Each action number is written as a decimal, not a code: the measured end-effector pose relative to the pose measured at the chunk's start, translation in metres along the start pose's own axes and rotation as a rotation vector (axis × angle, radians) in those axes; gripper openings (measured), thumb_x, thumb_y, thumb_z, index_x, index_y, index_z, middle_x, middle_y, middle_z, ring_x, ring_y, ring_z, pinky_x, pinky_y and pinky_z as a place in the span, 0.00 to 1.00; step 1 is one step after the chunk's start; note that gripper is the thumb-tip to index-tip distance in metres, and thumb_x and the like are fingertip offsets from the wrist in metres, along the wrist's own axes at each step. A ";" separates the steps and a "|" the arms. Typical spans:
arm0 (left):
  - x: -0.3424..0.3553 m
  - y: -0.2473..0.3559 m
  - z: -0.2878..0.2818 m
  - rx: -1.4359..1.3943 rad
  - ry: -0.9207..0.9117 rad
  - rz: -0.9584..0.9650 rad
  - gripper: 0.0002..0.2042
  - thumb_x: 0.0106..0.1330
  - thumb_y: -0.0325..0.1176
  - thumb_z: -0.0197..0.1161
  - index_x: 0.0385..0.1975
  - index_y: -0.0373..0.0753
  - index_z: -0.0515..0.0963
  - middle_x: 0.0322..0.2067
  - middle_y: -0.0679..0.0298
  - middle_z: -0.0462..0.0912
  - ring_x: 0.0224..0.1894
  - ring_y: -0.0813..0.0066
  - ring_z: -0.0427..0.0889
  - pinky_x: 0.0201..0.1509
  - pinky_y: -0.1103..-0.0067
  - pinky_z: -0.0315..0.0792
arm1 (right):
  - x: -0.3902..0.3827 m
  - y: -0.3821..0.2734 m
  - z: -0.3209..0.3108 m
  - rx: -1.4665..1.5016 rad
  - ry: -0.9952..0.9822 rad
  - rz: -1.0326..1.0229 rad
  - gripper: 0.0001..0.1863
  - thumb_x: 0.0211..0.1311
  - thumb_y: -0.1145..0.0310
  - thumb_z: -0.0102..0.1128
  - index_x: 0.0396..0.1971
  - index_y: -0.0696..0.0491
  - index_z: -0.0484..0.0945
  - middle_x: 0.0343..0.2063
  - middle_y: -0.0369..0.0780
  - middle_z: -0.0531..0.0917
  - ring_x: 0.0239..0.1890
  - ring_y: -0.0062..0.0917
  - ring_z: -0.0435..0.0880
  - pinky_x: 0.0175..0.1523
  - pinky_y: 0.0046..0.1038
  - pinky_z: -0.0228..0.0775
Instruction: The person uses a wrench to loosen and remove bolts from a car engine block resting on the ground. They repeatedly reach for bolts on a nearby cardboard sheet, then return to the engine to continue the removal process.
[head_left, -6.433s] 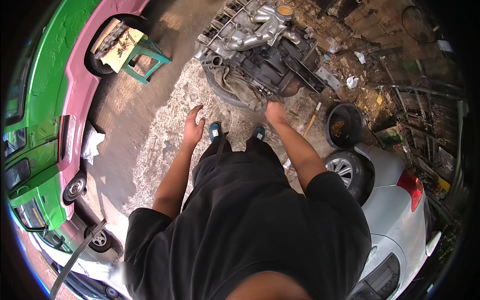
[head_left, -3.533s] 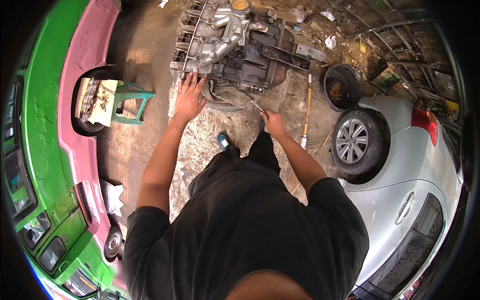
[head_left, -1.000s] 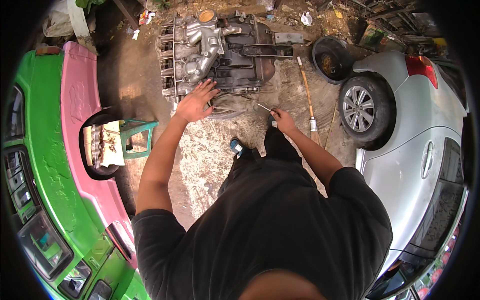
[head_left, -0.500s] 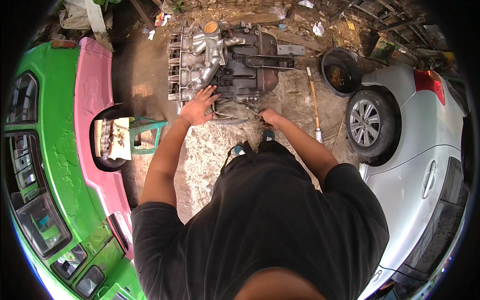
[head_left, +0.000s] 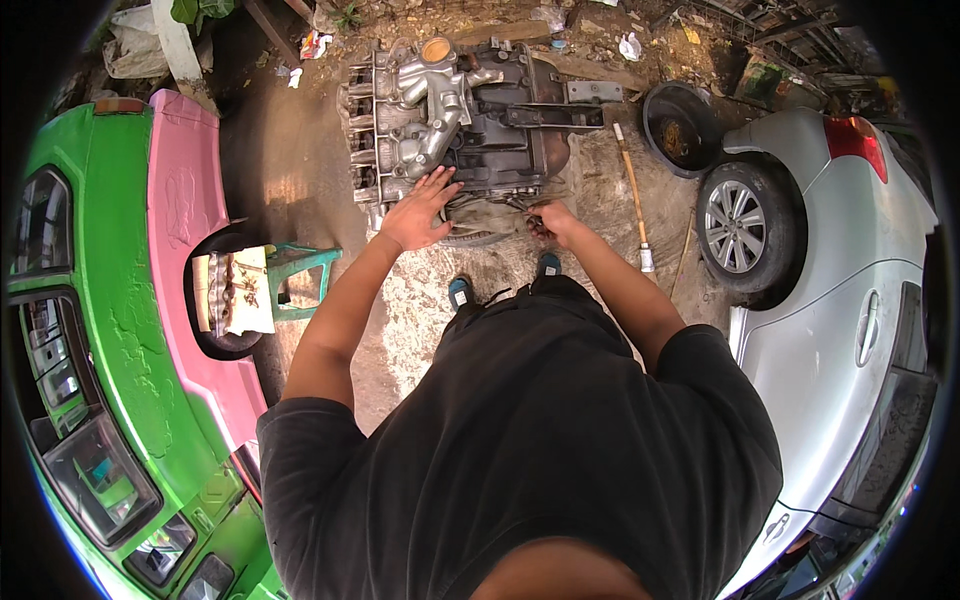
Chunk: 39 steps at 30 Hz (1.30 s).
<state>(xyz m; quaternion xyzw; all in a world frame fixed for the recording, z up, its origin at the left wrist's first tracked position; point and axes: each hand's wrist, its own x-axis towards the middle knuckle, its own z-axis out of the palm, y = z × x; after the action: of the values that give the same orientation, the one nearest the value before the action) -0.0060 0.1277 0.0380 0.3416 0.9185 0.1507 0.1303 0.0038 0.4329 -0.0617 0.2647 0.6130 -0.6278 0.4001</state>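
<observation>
A grimy engine [head_left: 500,150] with a silver intake manifold [head_left: 440,115] lies on the ground in front of me. My left hand [head_left: 420,212] rests flat on its near side, fingers spread, just below the manifold. To the right, at the engine's near edge, the fingers of my right hand [head_left: 552,222] are curled closed around a thin metal tool [head_left: 516,203]. Its far end reaches into the engine's near side; its exact kind is too small to tell. Part of a round, belt-like rim [head_left: 474,240] shows beneath, between my hands.
At left, a green and pink vehicle [head_left: 185,190] stands beside a green stool [head_left: 305,280] bearing a metal part on cardboard [head_left: 245,290]. Rightward are a wooden-handled tool [head_left: 632,190], a black basin [head_left: 680,130] and a silver car [head_left: 850,230]. Litter and planks lie beyond the engine.
The view has shifted slightly, and more of my shoes shows. My right hand has moved a little away from me with the tool, which now lies flatter. My left hand stays on the engine.
</observation>
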 end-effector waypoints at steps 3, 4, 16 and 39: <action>-0.003 -0.006 0.004 -0.020 0.009 0.050 0.35 0.61 0.40 0.59 0.70 0.43 0.58 0.74 0.54 0.49 0.76 0.57 0.46 0.79 0.65 0.41 | -0.006 0.004 0.017 0.065 0.112 -0.018 0.08 0.72 0.68 0.49 0.37 0.54 0.76 0.22 0.36 0.79 0.19 0.22 0.77 0.22 0.26 0.67; -0.004 -0.006 0.006 -0.036 0.028 0.067 0.35 0.61 0.40 0.59 0.70 0.43 0.58 0.74 0.54 0.49 0.77 0.58 0.45 0.79 0.65 0.41 | -0.007 0.004 0.023 0.079 0.169 -0.017 0.08 0.72 0.67 0.50 0.35 0.54 0.76 0.21 0.35 0.78 0.19 0.22 0.75 0.23 0.27 0.67; -0.005 -0.015 0.012 -0.050 0.033 0.135 0.35 0.64 0.39 0.57 0.71 0.43 0.55 0.74 0.56 0.48 0.77 0.61 0.43 0.80 0.66 0.38 | -0.010 0.013 0.052 0.291 0.405 -0.083 0.11 0.71 0.69 0.42 0.29 0.51 0.73 0.17 0.31 0.72 0.17 0.18 0.68 0.21 0.24 0.63; -0.003 -0.013 0.010 -0.047 -0.005 0.094 0.34 0.63 0.38 0.57 0.70 0.40 0.58 0.74 0.53 0.50 0.77 0.60 0.44 0.80 0.66 0.40 | -0.023 -0.050 0.014 -0.911 0.301 -0.127 0.11 0.63 0.68 0.57 0.28 0.60 0.82 0.25 0.46 0.84 0.25 0.34 0.85 0.33 0.35 0.78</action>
<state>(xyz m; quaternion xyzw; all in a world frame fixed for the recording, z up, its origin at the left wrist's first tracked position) -0.0080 0.1185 0.0249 0.3815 0.8973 0.1775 0.1332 -0.0232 0.4197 -0.0132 0.1126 0.8915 -0.2736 0.3432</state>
